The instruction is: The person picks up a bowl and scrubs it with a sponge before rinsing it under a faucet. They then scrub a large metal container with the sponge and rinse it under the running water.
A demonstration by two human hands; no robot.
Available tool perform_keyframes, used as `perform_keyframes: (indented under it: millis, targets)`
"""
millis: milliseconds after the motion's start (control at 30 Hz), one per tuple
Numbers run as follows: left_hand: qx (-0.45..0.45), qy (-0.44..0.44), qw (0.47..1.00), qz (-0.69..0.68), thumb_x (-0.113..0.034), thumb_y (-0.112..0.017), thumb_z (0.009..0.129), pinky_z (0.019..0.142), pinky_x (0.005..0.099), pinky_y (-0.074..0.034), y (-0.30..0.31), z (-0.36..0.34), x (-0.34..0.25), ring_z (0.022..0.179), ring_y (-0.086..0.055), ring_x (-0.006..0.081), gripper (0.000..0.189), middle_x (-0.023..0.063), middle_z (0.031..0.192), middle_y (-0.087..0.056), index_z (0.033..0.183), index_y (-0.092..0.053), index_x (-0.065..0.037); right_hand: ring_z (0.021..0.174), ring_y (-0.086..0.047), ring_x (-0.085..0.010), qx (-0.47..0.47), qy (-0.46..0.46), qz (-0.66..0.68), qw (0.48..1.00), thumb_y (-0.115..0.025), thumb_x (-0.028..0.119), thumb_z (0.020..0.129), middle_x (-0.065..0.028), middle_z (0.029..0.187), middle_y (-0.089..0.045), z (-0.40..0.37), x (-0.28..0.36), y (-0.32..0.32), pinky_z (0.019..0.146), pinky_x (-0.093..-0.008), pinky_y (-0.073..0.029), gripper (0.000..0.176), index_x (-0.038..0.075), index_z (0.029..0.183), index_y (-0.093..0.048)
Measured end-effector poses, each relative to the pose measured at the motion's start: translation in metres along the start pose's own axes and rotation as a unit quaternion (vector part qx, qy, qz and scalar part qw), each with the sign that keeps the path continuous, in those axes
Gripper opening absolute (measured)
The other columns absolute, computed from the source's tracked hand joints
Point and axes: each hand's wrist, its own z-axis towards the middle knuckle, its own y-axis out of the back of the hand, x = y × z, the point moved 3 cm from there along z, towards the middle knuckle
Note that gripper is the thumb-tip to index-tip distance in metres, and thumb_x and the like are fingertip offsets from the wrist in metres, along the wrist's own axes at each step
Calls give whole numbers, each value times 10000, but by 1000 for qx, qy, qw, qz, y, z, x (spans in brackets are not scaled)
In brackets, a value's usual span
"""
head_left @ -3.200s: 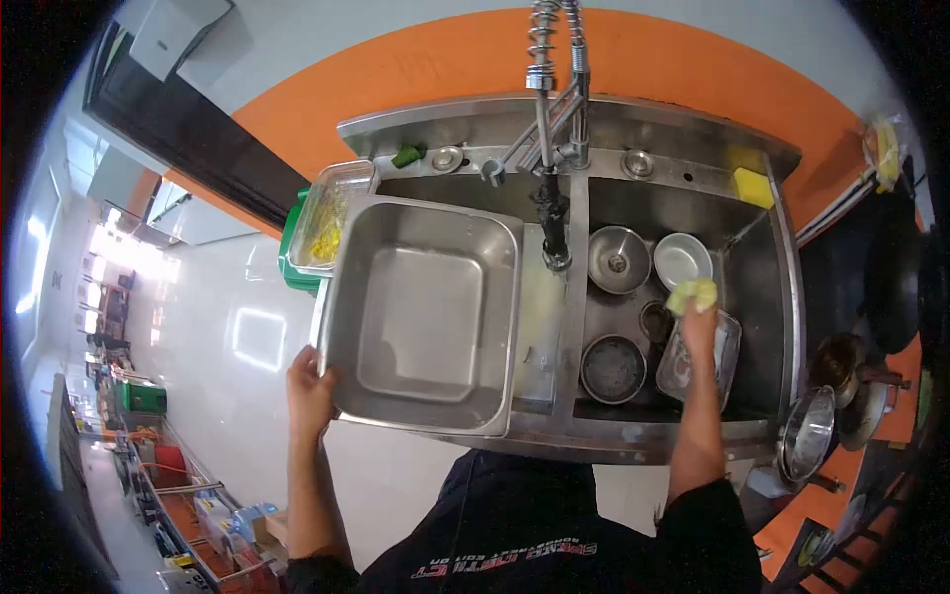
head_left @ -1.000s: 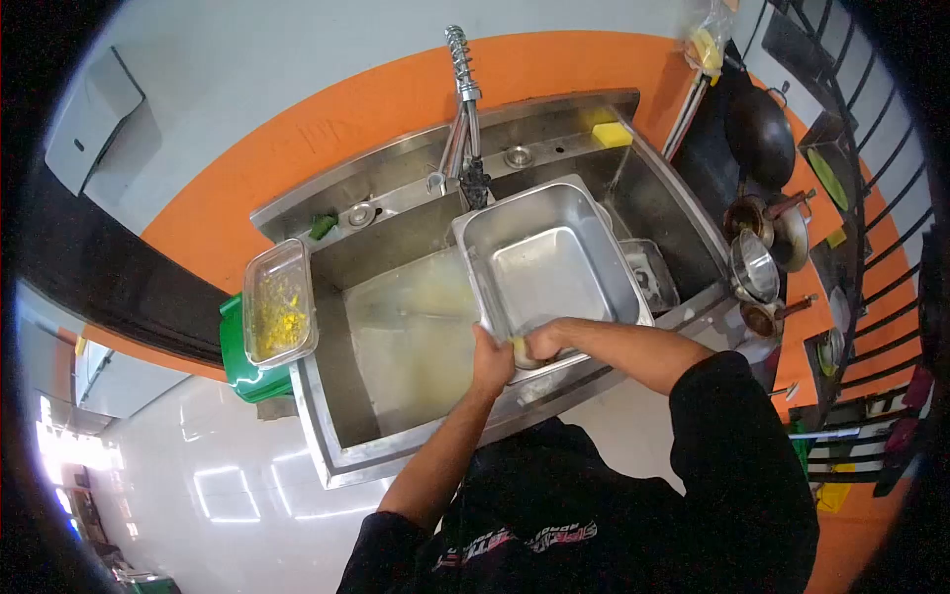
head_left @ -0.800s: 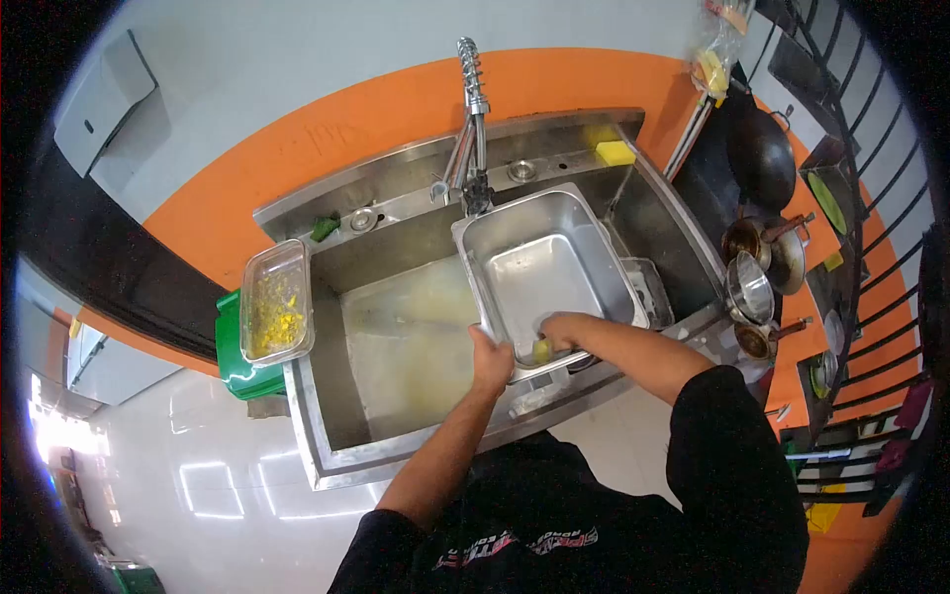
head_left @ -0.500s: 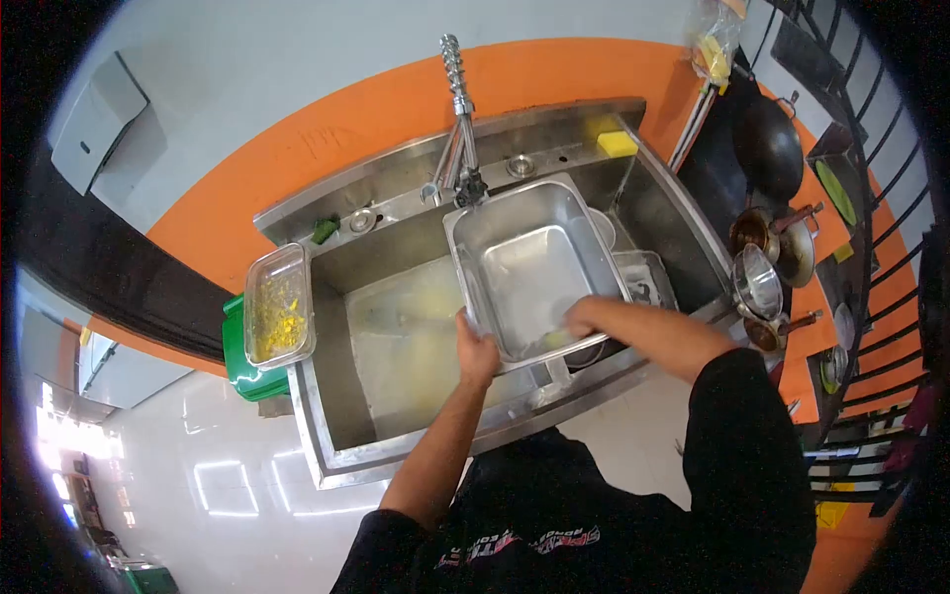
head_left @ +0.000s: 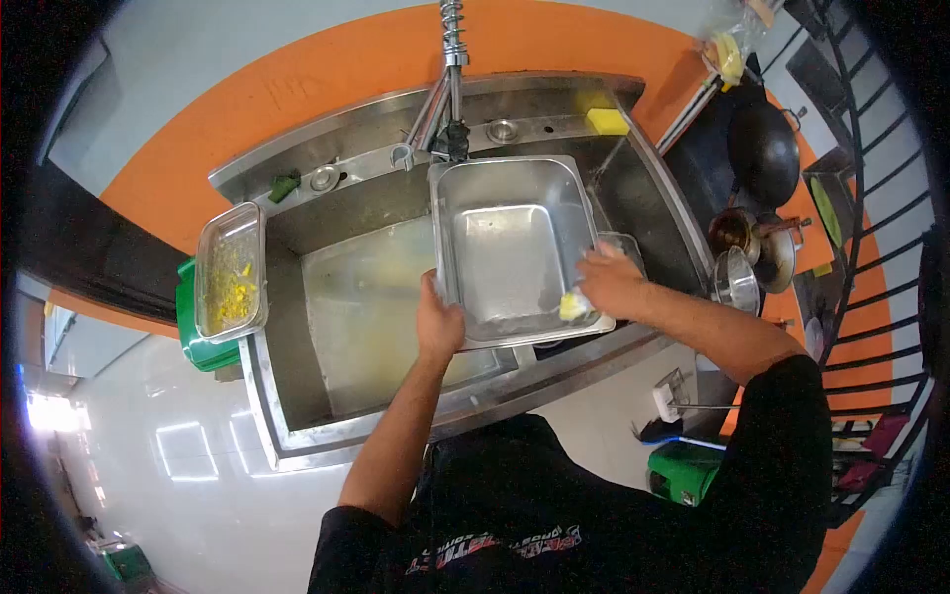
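A deep rectangular steel food pan [head_left: 510,259] rests tilted over the divider of the double sink. My left hand [head_left: 438,322] grips its left rim near the front corner, thumb up along the outside. At the pan's right front corner, my right hand [head_left: 612,282] is closed around a yellow and white sponge [head_left: 574,305], which is pressed to the inside wall. Some wet sheen shows on the pan's floor. Cloudy water fills the bottom of the left sink basin [head_left: 282,297].
A clear container [head_left: 233,282] with yellow scraps stands at the sink's left end, above a green bin [head_left: 198,346]. The spring faucet [head_left: 453,99] rises behind the pan. A yellow sponge [head_left: 608,122] lies on the back ledge. Woks and pots [head_left: 764,153] hang at right.
My right hand has moved with the sponge from the pan's front wall to its right front corner. My left hand stays on the left rim. The view has shifted.
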Motion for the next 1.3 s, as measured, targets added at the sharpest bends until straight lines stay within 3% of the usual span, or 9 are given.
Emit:
perform_keyframes:
  millis: [267, 467, 600, 833, 967, 1033, 1200, 1233, 1300]
  targets:
    - [38, 28, 990, 133, 18, -511, 731, 792, 457, -487, -12, -8, -22, 916, -625, 429, 519, 251, 977, -638, 1239, -438, -57, 1094, -610, -266, 1, -173, -105, 979, -573, 176, 824, -95, 1138, -675, 130, -92, -100, 926, -423, -422, 227, 113, 950, -752]
    - [51, 34, 996, 71, 19, -511, 717, 786, 408, -490, -9, 4, -18, 880, -643, 384, 451, 220, 931, -648, 1164, -511, -41, 1090, -621, -277, 310, -59, -27, 949, -591, 255, 825, -117, 1141, -676, 58, 15, -59, 938, -428, -418, 269, 133, 1012, -742]
    - [44, 8, 997, 60, 15, -523, 714, 769, 420, -492, -11, 7, -1, 862, -641, 393, 483, 216, 915, -650, 1192, -488, -48, 1207, -540, -280, 305, 18, 8, 952, -554, 315, 855, -144, 1305, -576, 42, 17, -67, 1039, -456, -313, 389, 134, 1182, -665]
    - [94, 35, 990, 101, 25, -526, 734, 789, 448, -484, -12, 1, -17, 900, -632, 411, 527, 234, 925, -641, 1244, -423, -55, 1448, -171, -288, 138, -134, -264, 945, -420, 280, 937, -135, 1575, -201, 120, -79, -125, 1110, -486, -172, 613, 97, 1502, -269]
    - [44, 41, 998, -5, 54, -518, 747, 853, 437, -474, -21, -18, -10, 992, -621, 404, 533, 254, 1035, -621, 1258, -404, -47, 1337, -384, -287, 52, -244, 69, 966, -497, 272, 888, -167, 1420, -454, 128, -49, -93, 1108, -453, -213, 419, 26, 1198, -635]
    - [47, 62, 997, -7, 56, -521, 757, 900, 421, -462, -36, -40, -12, 1082, -595, 368, 559, 258, 1158, -571, 1285, -354, -18, 1357, -334, -406, 118, -259, 144, 948, -514, 260, 884, -192, 1518, -307, 153, -24, -88, 1140, -577, -104, 398, 86, 1220, -635]
    - [140, -41, 989, 26, 2, -572, 809, 934, 386, -461, -73, -68, 6, 1134, -540, 299, 706, 227, 1232, -474, 1345, -112, 5, 1409, -162, -483, 136, -91, 142, 976, -549, 200, 858, -292, 1540, -116, 152, 72, -43, 1134, -578, -186, 440, 28, 1261, -589]
    - [143, -43, 988, 30, 2, -572, 809, 934, 386, -461, -68, -60, 3, 1134, -540, 299, 706, 227, 1232, -474, 1345, -112, 5, 1418, -147, -467, -1, -58, 134, 989, -546, 212, 868, -249, 1560, -72, 159, 75, -73, 1139, -552, -202, 440, 32, 1267, -586]
    - [215, 151, 959, -103, -37, -618, 812, 952, 401, -455, -53, -28, 2, 1126, -540, 310, 777, 222, 1204, -488, 1348, -57, -7, 1427, -132, -451, -138, -25, 126, 982, -543, 225, 877, -206, 1579, -28, 151, 74, -92, 1145, -526, -217, 440, 37, 1273, -583]
